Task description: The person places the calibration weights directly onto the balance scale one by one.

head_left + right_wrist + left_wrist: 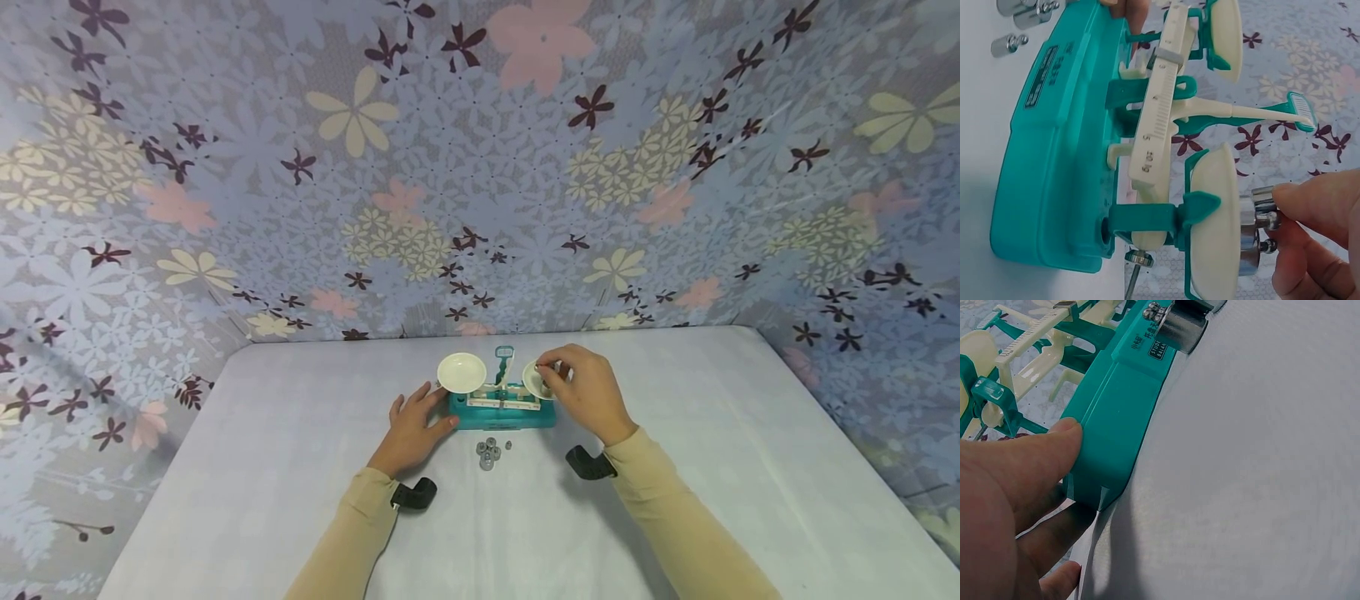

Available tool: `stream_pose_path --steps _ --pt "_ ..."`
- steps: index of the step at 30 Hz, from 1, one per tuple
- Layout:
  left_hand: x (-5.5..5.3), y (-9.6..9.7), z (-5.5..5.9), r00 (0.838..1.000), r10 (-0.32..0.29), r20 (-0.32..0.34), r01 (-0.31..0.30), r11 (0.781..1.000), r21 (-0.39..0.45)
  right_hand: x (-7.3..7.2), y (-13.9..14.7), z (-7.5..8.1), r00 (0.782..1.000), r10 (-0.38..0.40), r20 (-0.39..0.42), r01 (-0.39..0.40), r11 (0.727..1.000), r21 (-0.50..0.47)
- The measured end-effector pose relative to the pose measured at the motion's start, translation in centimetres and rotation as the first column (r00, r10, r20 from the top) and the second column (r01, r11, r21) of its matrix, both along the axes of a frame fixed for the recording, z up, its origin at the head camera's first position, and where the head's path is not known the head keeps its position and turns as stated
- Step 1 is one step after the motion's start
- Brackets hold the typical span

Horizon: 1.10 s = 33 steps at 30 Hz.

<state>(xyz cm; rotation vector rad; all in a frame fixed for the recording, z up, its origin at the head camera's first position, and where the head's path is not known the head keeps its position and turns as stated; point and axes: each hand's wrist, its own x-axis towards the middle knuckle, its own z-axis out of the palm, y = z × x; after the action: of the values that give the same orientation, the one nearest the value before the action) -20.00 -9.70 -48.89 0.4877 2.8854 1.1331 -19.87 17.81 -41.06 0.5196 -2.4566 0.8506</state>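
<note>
A teal balance scale (502,418) stands on the table, with a cream pan on each side. My left hand (411,433) grips the left end of its base, the thumb (1069,428) on the teal housing and the other fingers around the end. Over the right pan (1210,225), my right hand (588,387) pinches a small shiny metal weight (1264,196) between thumb and fingertips. Other metal weights (1249,259) stand in that pan, close beside the fingers. Nothing lies in the left pan (461,372). Part of the right pan is hidden by the right hand.
Several loose metal weights (487,454) sit in a cluster on the white tabletop (300,417), just in front of the scale. A thin upright pointer with a small scale plate (504,352) rises between the pans. Flowered cloth (480,167) hangs behind the table.
</note>
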Motion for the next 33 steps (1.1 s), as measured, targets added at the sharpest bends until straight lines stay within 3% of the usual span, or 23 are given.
stream_pose_path --steps 20,33 --pt "0.1 0.1 0.0 1.000 -0.012 -0.009 0.013 1.000 0.004 -1.0 -0.1 0.2 0.999 0.000 0.052 -0.007 0.992 0.123" --pt "-0.1 0.0 -0.1 1.000 -0.003 -0.008 0.003 1.000 -0.018 -1.6 -0.3 0.3 1.000 -0.004 -0.022 0.009 0.970 0.241"
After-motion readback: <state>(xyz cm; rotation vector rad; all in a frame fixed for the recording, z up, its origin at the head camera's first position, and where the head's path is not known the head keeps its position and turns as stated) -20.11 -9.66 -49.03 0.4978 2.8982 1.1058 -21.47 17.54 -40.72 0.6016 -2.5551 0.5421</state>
